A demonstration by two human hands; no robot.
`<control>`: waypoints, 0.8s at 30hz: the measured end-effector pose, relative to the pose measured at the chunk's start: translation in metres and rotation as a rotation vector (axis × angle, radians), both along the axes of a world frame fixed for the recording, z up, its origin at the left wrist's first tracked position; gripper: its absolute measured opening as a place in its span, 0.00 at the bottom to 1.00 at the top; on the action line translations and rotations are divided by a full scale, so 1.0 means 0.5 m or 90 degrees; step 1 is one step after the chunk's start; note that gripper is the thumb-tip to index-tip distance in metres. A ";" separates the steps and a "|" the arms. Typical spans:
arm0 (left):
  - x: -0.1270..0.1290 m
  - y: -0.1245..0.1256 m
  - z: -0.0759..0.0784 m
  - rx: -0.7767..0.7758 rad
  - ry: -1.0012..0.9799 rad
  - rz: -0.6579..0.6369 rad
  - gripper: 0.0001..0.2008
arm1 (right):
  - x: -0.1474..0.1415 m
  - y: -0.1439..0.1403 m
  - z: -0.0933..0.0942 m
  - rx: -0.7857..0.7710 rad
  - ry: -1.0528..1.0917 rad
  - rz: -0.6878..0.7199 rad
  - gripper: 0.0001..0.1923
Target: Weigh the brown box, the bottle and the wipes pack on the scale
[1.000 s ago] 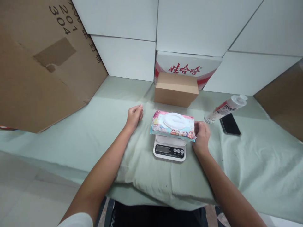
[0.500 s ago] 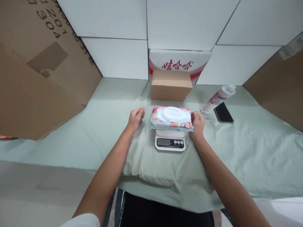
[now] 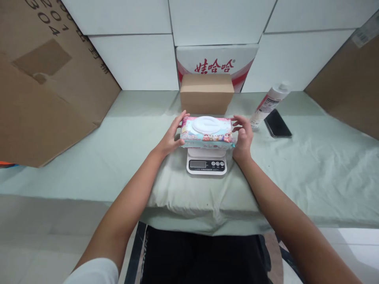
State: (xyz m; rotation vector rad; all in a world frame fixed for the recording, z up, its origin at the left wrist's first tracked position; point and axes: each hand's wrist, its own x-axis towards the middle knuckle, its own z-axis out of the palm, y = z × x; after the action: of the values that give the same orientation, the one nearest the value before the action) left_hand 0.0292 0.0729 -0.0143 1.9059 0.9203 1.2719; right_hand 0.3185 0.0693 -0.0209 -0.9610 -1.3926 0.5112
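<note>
The left hand (image 3: 171, 136) has come over from the cloth, so both hands now clasp the pink soft pack of wet wipes (image 3: 207, 133) by its ends, fingers curled on it, above the small white kitchen scale (image 3: 206, 163); the right hand (image 3: 242, 136) grips opposite.

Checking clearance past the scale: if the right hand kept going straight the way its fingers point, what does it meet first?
The right hand sits at the right end of the wipes pack, fingers aimed left and slightly away. Going straight on, it would press into that pack first. How firmly it already touches is hard to judge from this view.
</note>
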 end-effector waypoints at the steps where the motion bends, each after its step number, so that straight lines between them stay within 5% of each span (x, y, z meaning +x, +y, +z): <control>1: 0.000 0.000 -0.004 0.010 0.016 -0.008 0.59 | 0.004 -0.002 0.002 0.004 -0.027 0.038 0.35; 7: 0.000 0.004 -0.016 0.051 0.049 0.019 0.61 | 0.027 0.004 0.015 -0.032 -0.141 0.218 0.47; 13: 0.006 -0.007 -0.002 0.015 0.031 0.042 0.57 | 0.027 -0.003 0.032 -0.042 -0.188 0.138 0.51; 18: 0.008 -0.021 0.009 -0.005 -0.004 0.043 0.51 | 0.017 -0.012 0.035 -0.090 -0.110 0.212 0.47; 24: 0.042 -0.071 0.066 0.043 0.019 0.020 0.43 | 0.035 -0.074 0.079 -0.133 0.002 0.195 0.44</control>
State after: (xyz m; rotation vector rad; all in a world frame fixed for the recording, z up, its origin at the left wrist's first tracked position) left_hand 0.0501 0.0371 0.0188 1.9745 0.9368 1.3125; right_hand 0.3363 0.0325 0.0184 -0.9144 -1.5135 0.9016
